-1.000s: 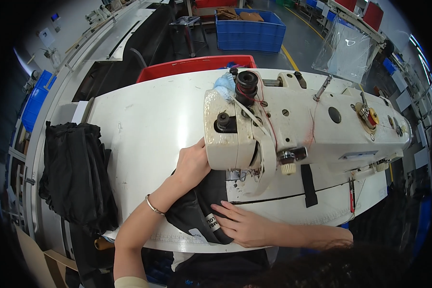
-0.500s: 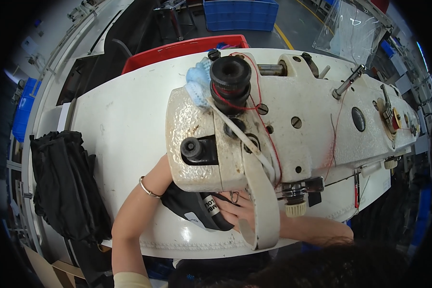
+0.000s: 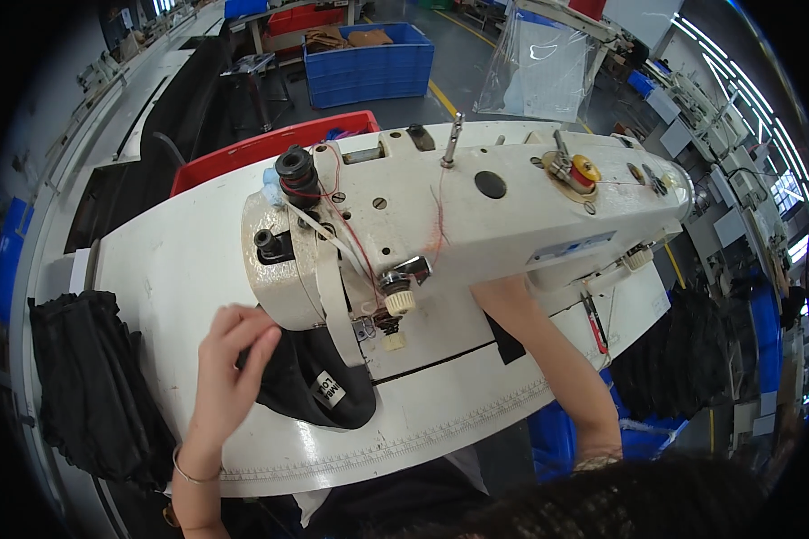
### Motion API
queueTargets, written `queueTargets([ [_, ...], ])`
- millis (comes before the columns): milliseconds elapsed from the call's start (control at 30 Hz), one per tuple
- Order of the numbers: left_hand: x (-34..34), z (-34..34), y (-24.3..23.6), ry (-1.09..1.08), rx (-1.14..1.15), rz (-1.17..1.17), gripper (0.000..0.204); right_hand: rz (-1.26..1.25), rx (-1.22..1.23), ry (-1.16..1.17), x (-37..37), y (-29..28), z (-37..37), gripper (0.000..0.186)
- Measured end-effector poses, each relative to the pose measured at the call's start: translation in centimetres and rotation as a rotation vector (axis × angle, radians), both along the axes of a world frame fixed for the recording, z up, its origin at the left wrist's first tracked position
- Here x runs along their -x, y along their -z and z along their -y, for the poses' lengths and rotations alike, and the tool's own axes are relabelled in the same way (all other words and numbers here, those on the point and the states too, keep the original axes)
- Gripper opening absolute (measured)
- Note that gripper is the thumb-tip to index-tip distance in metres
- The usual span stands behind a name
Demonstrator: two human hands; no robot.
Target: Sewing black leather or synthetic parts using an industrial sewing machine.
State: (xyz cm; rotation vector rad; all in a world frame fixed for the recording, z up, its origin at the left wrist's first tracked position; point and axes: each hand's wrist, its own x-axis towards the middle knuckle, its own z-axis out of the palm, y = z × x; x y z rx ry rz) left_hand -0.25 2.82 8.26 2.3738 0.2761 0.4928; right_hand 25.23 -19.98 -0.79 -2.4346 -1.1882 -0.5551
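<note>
A white bench (image 3: 180, 260) filled the middle of the frame, carrying a cream sewing machine (image 3: 440, 216); behind it, in the upper part, stood a red bin (image 3: 243, 148) and a blue crate (image 3: 368, 67) on a workshop floor. A pile of black cloth (image 3: 90, 395) hung at the lower left. The black fabric piece (image 3: 319, 391) with a white label lay under the machine's head, left of centre, its long axis running lower right to upper left. The left hand (image 3: 229, 359) pinched its left edge with curled fingers. The right hand was hidden behind the machine, so its state could not be told.
</note>
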Motion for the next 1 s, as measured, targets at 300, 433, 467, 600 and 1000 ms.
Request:
queueTargets([
  [300, 1.5, 13.4, 5.3, 0.181, 1.692, -0.28, 0.053, 0.256, 0.465, -0.261, 19.8, -6.7, 5.0, 0.048],
  [433, 2.3, 15.1, 6.9, 0.214, 1.528, -0.064, 0.037, -0.039, 0.162, -0.5, 23.7, -6.2, 7.1, 0.034],
  [467, 2.9, 14.9, 6.9, 0.282, 1.492, 0.013, 0.034, -0.117, 0.001, -0.501, 23.0, -6.8, 7.5, 0.032],
  [600, 5.9, 13.8, 5.3, 0.527, 1.403, -0.063, 0.033, -0.704, -0.471, -0.452, 20.2, -6.6, 5.1, 0.027],
  [1000, 8.3, 11.9, 4.9, 0.201, 0.699, 0.311, 0.031, -0.956, -0.695, -0.59, 21.7, -6.0, 2.4, 0.022],
])
